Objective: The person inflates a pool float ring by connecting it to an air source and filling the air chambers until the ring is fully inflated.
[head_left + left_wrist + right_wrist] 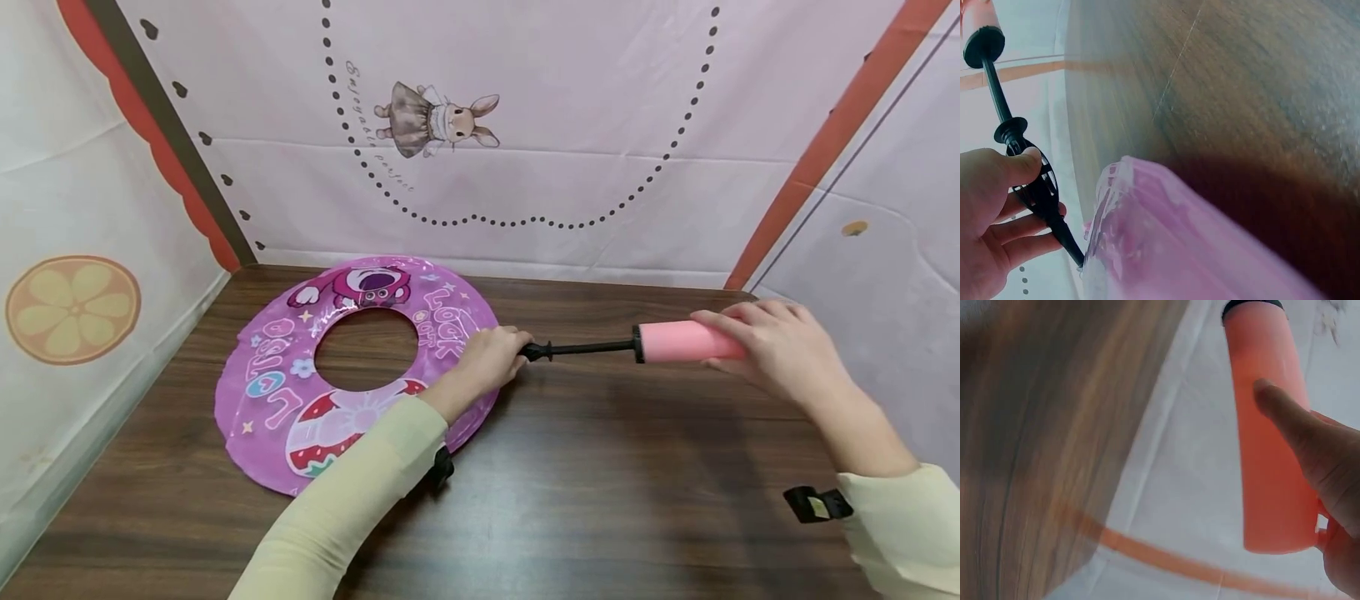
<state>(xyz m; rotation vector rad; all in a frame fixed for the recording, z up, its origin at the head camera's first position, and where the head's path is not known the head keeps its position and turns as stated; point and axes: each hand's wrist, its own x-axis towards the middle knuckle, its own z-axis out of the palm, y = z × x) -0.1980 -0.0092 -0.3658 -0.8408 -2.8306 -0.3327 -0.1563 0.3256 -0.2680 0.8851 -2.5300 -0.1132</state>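
Pink cylindrical plastic pump (675, 342) is gripped by right fingers (724, 323). Its tapered black end (1041, 192)'s pinched by left fingers (1020, 229), near purple plastic ring (300, 337).

The hand pump (592, 347) spans the gap between the left hand (491, 358) and the right hand (783, 350), roughly level and raised off the bench (600, 500). Its smooth pink cylinder, capped in black, sits in the right hand's grip; a thin black rod stands out of it toward the left hand, whose thumb and fingers hold the black openwork end. That end tapers to a tip at the swim ring's clear edge; whether it enters is hidden.

The purple swim ring (255, 392) lies around and left of the left hand, glossy, slack, printed with a bear, strawberries and outlined letters, its far-left rim puckered.
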